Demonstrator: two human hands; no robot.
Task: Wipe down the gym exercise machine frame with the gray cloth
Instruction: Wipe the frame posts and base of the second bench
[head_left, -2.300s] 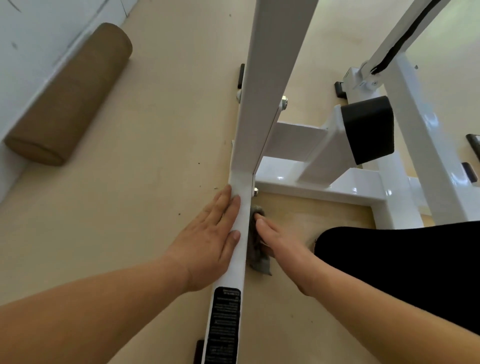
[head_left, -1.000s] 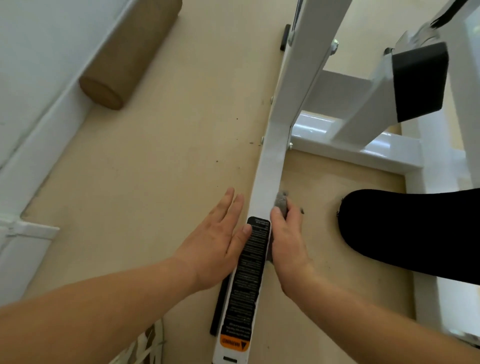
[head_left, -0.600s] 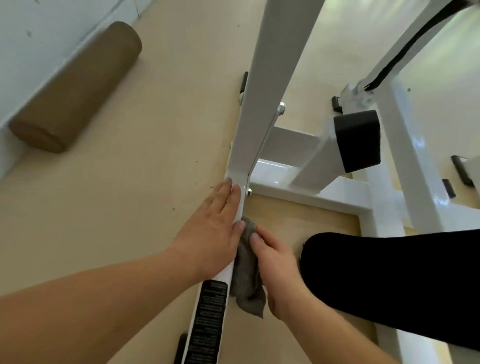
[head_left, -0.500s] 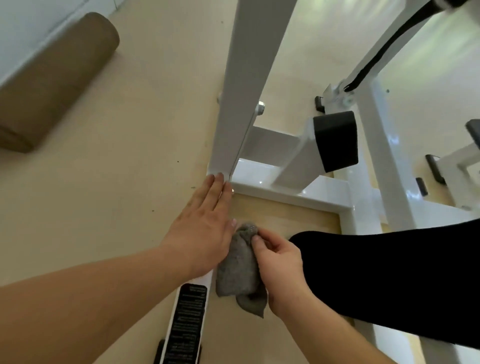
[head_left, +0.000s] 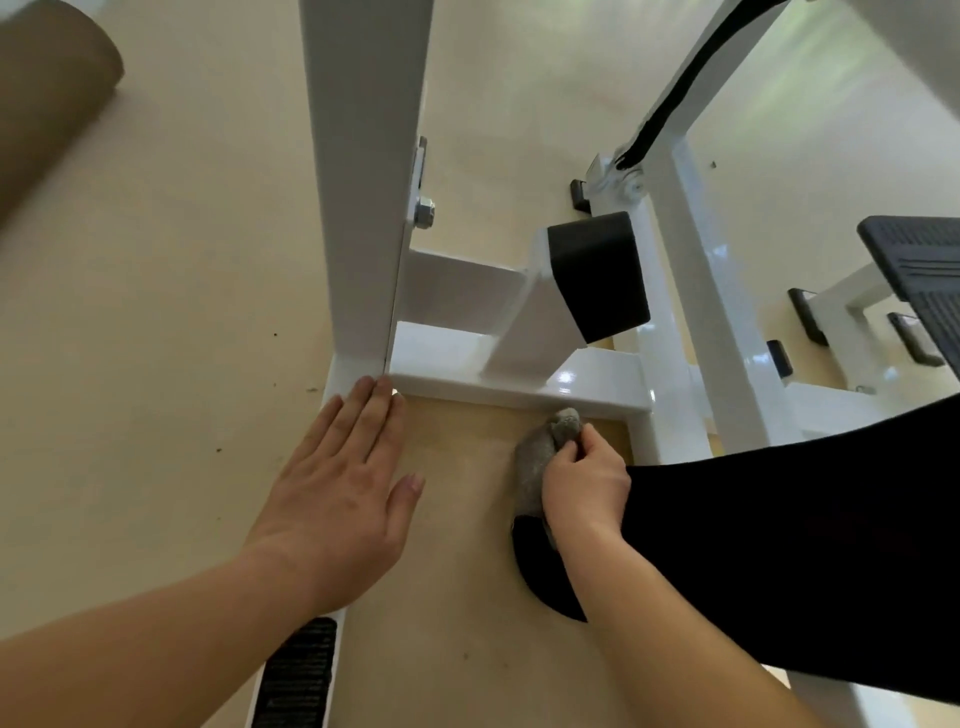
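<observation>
Head view: left hand (head_left: 337, 493) spread flat on white frame (head_left: 363, 182); right hand (head_left: 584, 486), grip pinching gray cloth (head_left: 540, 452), presses it against crossbar (head_left: 519, 389).

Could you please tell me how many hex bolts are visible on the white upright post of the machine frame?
1: a hex bolt on the upright post's right side, above the crossbar joint. Others may be hidden.

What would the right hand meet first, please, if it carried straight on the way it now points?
Probably the white crossbar of the frame: the right hand already holds the gray cloth at its near edge.
</observation>
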